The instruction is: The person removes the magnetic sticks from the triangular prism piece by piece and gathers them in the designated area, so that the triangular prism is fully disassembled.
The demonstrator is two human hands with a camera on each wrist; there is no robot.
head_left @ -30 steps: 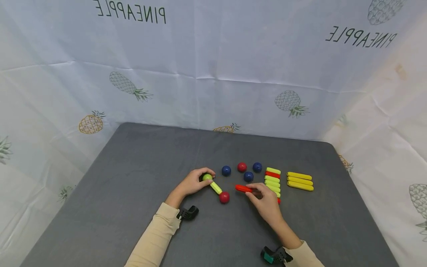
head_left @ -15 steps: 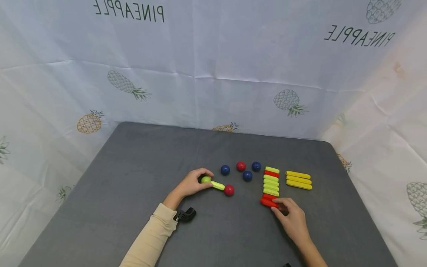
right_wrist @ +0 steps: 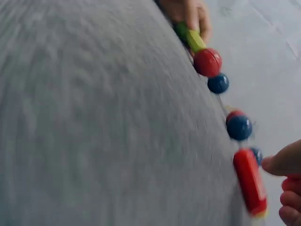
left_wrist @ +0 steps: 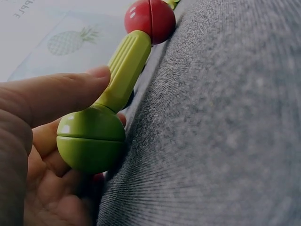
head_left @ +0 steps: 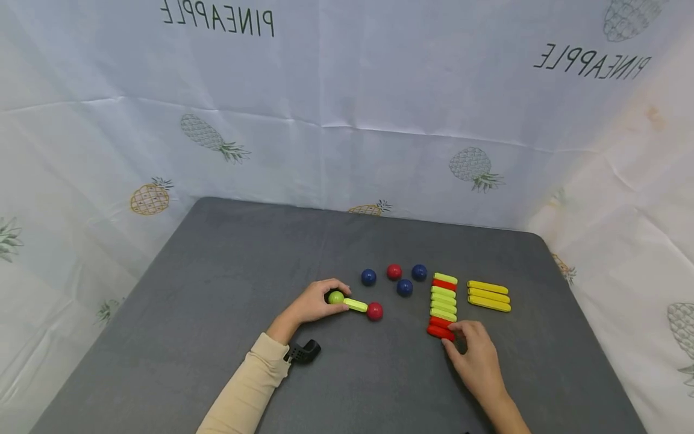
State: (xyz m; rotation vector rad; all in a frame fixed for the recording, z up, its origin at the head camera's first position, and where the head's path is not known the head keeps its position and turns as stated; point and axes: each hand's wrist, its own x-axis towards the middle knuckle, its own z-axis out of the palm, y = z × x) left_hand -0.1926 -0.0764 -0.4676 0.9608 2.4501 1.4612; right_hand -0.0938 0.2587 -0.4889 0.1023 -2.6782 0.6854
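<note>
My left hand (head_left: 314, 301) grips a green ball (left_wrist: 91, 140) joined to a light green ribbed rod (left_wrist: 123, 70), with the thumb pressed on the rod. A red ball (left_wrist: 150, 21) sits at the rod's other end, pointing right in the head view. My right hand (head_left: 478, 358) is at the right end of the nearest red rod (head_left: 440, 332), thumb and index finger apart. In the right wrist view, a gap shows between the thumb and that red rod (right_wrist: 250, 181). The rod lies at the near end of a row of light green and red rods (head_left: 443, 305).
Behind the row's left side lie several loose balls, among them a red ball (head_left: 394, 272) and a blue ball (head_left: 404, 287). Yellow rods (head_left: 488, 296) lie side by side right of the row. A pineapple-print cloth (head_left: 347, 157) hangs behind the grey table (head_left: 244, 253).
My right hand has carried the red rod rightward and toward me to the row's near end, and its fingers have parted from it. The left hand's rod and red ball have swung away from me.
</note>
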